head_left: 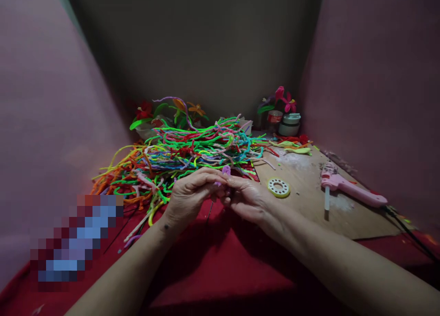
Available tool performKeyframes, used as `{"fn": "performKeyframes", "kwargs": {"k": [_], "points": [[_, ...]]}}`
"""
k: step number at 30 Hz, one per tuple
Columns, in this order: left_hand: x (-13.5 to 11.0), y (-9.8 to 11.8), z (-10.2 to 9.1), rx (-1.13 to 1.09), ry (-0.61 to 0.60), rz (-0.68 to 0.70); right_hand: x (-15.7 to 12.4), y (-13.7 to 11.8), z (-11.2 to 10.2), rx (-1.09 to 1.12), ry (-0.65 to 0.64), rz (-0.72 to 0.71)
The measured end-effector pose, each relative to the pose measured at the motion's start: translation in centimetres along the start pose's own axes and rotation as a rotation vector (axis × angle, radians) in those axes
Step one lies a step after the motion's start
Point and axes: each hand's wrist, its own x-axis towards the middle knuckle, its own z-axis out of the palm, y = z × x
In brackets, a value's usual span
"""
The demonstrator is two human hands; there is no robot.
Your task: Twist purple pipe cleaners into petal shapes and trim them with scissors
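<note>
My left hand (195, 192) and my right hand (245, 194) meet over the red cloth, fingertips pinched together. Between them is a small purple pipe cleaner piece (226, 170), its fuzzy top poking up above the fingers. Most of it is hidden by my fingers, so its full shape does not show. A thin dark wire (209, 211) slants down beneath the left hand. Just behind the hands lies a big heap of pipe cleaners (202, 146) in many colours.
On the right, a brown board (302, 215) carries a pink glue gun (354, 187) with its black cord and a round yellow-edged spool (278, 187). Pipe cleaner flowers (288, 102), a jar (289, 124) and a cup (274, 119) stand behind. A pixelated patch covers the left.
</note>
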Motion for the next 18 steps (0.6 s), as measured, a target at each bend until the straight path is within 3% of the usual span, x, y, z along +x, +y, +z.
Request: {"fn": "performKeyframes", "kwargs": {"k": [4,14,18], "points": [[0.0,0.0,-0.3,-0.044,0.022,-0.039,-0.4,-0.3,0.1,-0.119,-0.082,0.0],[0.0,1.2,-1.7,0.221,0.017,-0.048,-0.3,0.1,0.2,-0.546,0.025,-0.17],[0.2,1.6,-2.0,0.393,-0.073,0.035,-0.3,0.2,0.0,-0.67,0.042,-0.231]]}}
